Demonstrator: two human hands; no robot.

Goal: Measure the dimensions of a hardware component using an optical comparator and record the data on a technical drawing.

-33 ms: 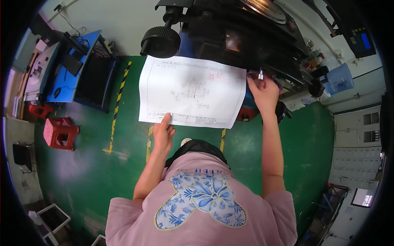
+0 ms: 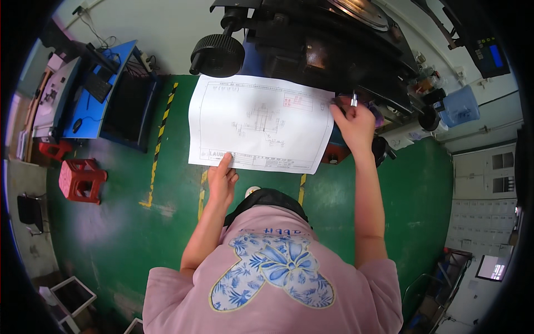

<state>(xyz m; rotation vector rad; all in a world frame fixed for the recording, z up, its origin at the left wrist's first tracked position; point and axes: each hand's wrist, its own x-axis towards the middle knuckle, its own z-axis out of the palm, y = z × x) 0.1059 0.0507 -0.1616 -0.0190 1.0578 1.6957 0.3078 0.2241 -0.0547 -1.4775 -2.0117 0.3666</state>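
A large white sheet with a printed technical drawing (image 2: 239, 111) spreads out in front of me, below the dark machine. My left hand (image 2: 222, 179) grips its lower edge, thumb on top and fingers curled beneath. At the sheet's upper right edge is my right hand (image 2: 359, 125), its thumb tip overlapping the paper's border. The fingers of this hand are bent together near a small dark patch; what they hold is unclear. A short shiny metal rod (image 2: 354, 99) shows just above the right knuckles.
The black machine (image 2: 328, 50) with a round knurled handwheel (image 2: 218, 55) fills the top. A second dark knob (image 2: 382, 150) juts out beside my right wrist. Farther off are a blue desk (image 2: 89, 111), a red stool (image 2: 83, 181) and a blue translucent container (image 2: 460, 106).
My right hand has shifted slightly left, bringing its thumb over the sheet's right edge. The sheet has tilted a little; my left hand stays in nearly the same place.
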